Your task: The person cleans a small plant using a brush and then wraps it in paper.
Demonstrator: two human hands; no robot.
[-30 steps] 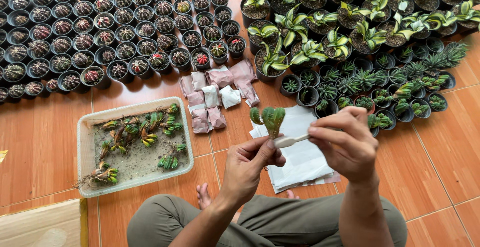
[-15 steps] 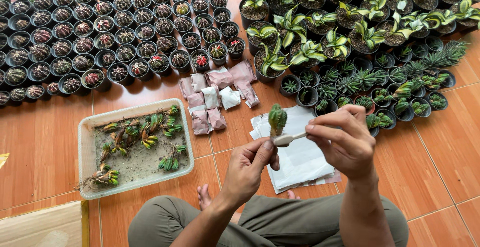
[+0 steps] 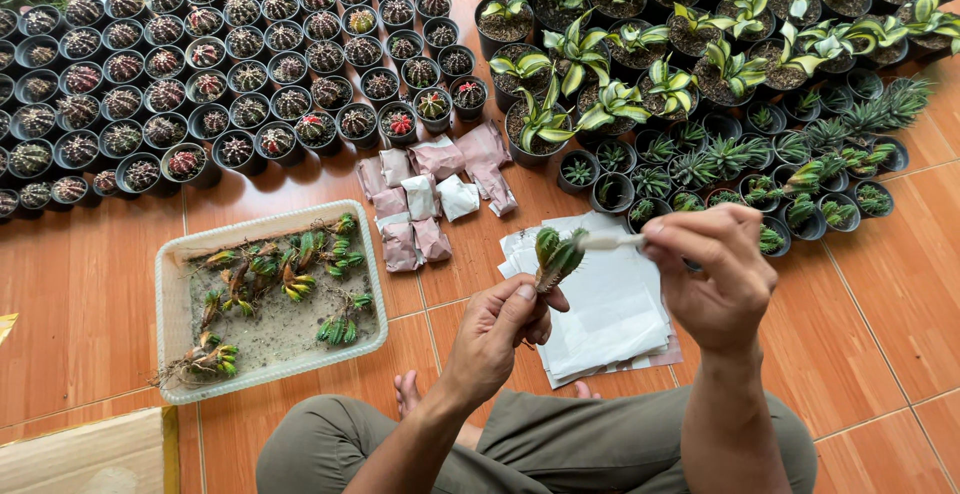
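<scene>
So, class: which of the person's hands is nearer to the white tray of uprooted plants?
Left. The left hand is just right of the white tray; the right hand is farther right, over the potted plants' edge.

I see the tray [image 3: 170,254] on the floor [image 3: 90,294]: wrapped packets [image 3: 430,194] right of it, paper stack [image 3: 610,324] farther right, potted cacti [image 3: 200,64] behind it.

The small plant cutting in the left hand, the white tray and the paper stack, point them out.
plant cutting [image 3: 555,257], head view, on its green leaves.
white tray [image 3: 168,254], head view, on its left rim.
paper stack [image 3: 610,314], head view, on the bare top sheet.
</scene>
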